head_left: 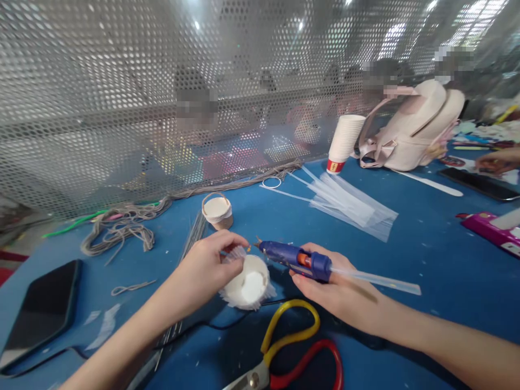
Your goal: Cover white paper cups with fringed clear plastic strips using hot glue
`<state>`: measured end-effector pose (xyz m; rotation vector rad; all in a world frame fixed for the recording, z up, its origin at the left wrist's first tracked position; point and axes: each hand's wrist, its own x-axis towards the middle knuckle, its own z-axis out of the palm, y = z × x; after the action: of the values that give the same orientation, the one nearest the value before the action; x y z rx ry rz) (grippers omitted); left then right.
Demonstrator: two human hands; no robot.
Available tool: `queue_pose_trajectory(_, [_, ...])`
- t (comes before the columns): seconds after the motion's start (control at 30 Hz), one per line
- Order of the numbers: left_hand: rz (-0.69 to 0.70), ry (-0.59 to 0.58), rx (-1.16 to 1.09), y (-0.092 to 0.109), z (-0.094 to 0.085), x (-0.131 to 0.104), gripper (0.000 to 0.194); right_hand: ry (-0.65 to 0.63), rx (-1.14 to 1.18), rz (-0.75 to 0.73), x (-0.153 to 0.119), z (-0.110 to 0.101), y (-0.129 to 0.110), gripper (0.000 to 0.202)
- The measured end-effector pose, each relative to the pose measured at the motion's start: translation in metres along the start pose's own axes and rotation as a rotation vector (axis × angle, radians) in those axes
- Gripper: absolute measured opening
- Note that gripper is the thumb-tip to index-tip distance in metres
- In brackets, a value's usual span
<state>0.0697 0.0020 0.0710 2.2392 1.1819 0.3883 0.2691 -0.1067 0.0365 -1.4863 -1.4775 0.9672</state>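
Observation:
My right hand (325, 273) is wrapped round a blue glue gun (284, 254), its nozzle pointing left. A clear glue stick (382, 280) juts from the gun's rear. With bent fingers, my left hand (215, 260) pinches a pleated, whitish see-through strip (235, 253) at the rim of a white paper cup (257, 271). More of this frilly material rings the cup's outside. The nozzle is close to my left fingertips, with a small gap between. Behind my left hand stands a small brown-and-white basket (219, 210) with a handle.
Scissors (290, 341) with yellow and red handles lie in front, near a black cord. Grey cord (117, 230), a phone (44, 303), plastic strips (349, 203), stacked cups (344, 143), a pink backpack (418, 130) and a purple glue gun (493, 230) surround the workspace. Another person's hand (498, 161) is far right.

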Motion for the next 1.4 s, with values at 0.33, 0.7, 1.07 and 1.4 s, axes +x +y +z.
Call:
queue_pose_trajectory(0.33, [0.064,0.008,0.053,0.007,0.0,-0.004,0.013,0.07,0.092,0.05,0.003,0.019,-0.006,0.012])
queue_pose_trajectory(0.7, [0.092,-0.125,-0.031,-0.001,-0.008,-0.006,0.015,0.084,0.125,0.111,0.023,0.037,-0.005,0.018])
queue_pose_trajectory(1.07, [0.096,-0.165,0.026,-0.005,-0.006,-0.007,0.017,0.063,0.034,-0.083,0.007,0.017,-0.006,0.008])
queue_pose_trajectory(1.4, [0.153,-0.151,0.017,-0.009,-0.002,-0.014,0.019,-0.071,-0.337,-0.387,-0.023,0.022,0.007,0.007])
